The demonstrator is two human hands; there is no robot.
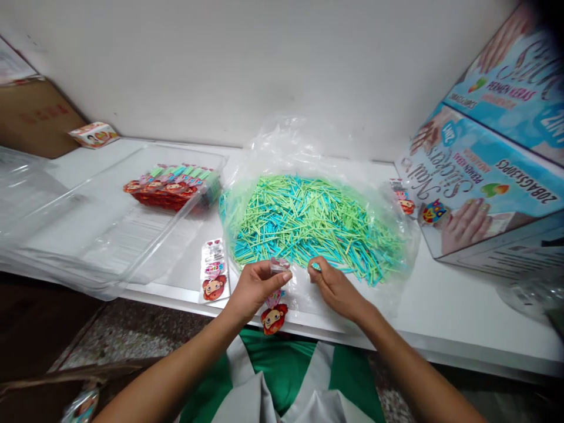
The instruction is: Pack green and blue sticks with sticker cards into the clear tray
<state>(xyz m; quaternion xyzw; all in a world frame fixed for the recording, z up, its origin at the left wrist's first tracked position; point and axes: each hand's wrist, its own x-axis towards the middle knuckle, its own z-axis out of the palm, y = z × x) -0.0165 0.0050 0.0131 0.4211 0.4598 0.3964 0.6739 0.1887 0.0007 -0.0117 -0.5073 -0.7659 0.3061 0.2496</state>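
Observation:
My left hand (255,286) pinches a small printed packet (274,317) with a red-haired cartoon head at its lower end, over the table's front edge. My right hand (337,288) is closed on a small bundle of thin sticks (316,267), whose blue and green ends poke out of the fist. Just beyond both hands lies a big heap of green and blue sticks (308,220) in an open clear plastic bag (291,144). To the left of my left hand, a flat stack of the same packets (214,273) rests on the table.
Filled packets (171,185) sit in rows in a clear plastic tray (110,247) on the left. Large blue printed cartons (489,170) stand on the right, with another packet (403,197) beside them. A brown carton (39,117) is at the far left, against the wall.

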